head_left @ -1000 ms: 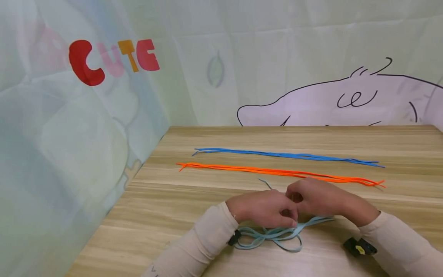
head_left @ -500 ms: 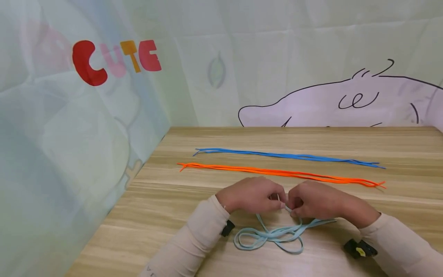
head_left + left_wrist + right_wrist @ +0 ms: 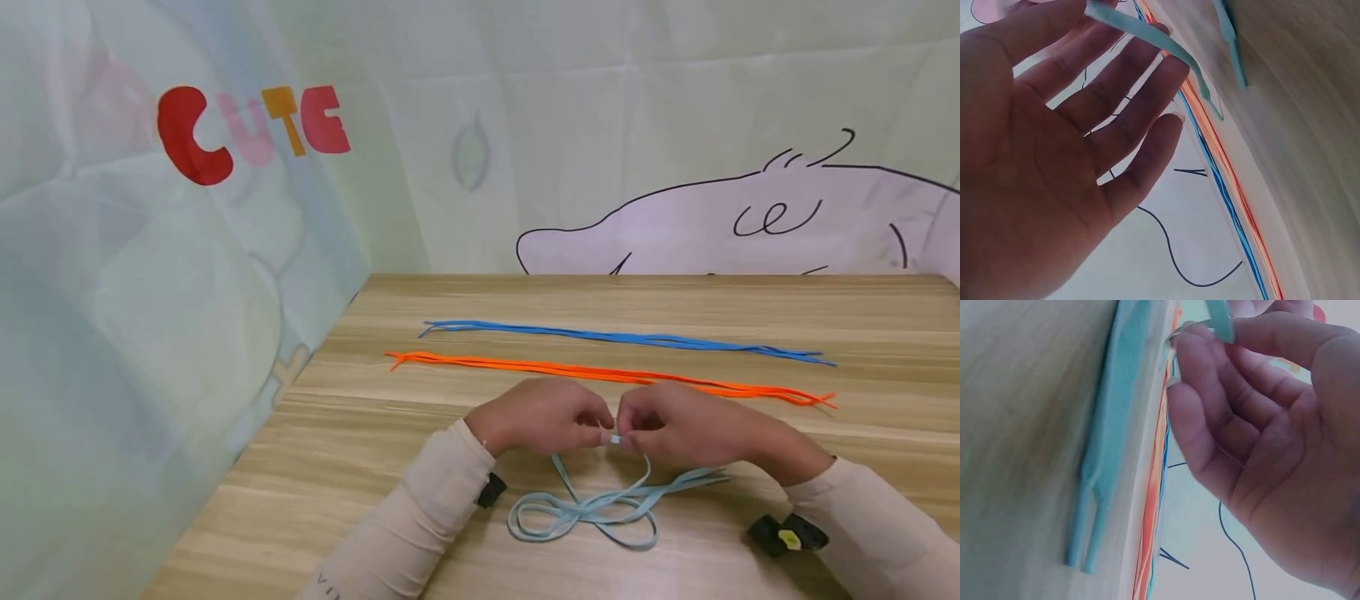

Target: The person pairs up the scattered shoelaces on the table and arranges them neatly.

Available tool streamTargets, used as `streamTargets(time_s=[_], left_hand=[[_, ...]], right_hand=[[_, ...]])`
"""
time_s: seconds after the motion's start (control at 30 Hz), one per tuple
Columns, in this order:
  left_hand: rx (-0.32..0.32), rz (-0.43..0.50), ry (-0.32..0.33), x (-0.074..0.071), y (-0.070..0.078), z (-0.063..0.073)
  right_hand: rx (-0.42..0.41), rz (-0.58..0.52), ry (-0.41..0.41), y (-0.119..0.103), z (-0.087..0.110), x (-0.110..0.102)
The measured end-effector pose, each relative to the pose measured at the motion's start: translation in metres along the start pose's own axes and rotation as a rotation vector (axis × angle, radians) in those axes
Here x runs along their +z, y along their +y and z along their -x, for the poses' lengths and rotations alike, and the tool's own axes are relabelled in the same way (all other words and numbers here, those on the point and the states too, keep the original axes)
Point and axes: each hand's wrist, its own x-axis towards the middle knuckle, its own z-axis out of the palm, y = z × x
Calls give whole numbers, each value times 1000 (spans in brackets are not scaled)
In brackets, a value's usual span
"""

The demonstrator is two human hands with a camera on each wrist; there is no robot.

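A light blue shoelace [image 3: 581, 510] lies looped in a bow-like bundle on the table, near the front. Part of it rises to both hands. My left hand [image 3: 543, 417] pinches the lace between thumb and forefinger; in the left wrist view the other fingers are spread and a loose strip of lace [image 3: 1147, 32] hangs past them. My right hand [image 3: 690, 423] pinches the same lace just to the right, thumb against forefinger, with a short piece showing between the hands. Two tipped ends [image 3: 1094, 519] lie on the table in the right wrist view.
An orange shoelace bundle [image 3: 555, 367] stretches across the wooden table [image 3: 360, 467] just beyond the hands. Farther back, a blue shoelace bundle [image 3: 600, 335] runs roughly parallel to it. A printed cloth [image 3: 420, 125] hangs behind and to the left.
My hands, overlapping a second ago, have drawn apart, the left moving left and slightly away. The lace between them has come into view, lifted from the bundle. The orange and blue laces stay put.
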Motion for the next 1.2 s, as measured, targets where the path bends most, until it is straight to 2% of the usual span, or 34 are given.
streamTargets(time_s=[0.3,0.43,0.53,0.73,0.87,1.03,1.2], left_hand=[[35,25,46,-2,-5,0],[47,122,66,-5,-7,1],[47,190,99,-9,-8,3],[14,229,194,-14,-11,7],[-32,237,284,-16,-13,9],[-92,233,381,-19,-16,11],[-134,242,430,-22,-19,15]], right_hand=[[-25,-85,74,-5,0,-6],[-35,-117,109,-8,2,-9],[-11,-113,139,-10,3,-10],[29,-148,174,-15,7,-14],[42,-173,180,-18,11,-19],[50,-145,201,-20,16,-24],[57,-117,223,-24,18,-27]])
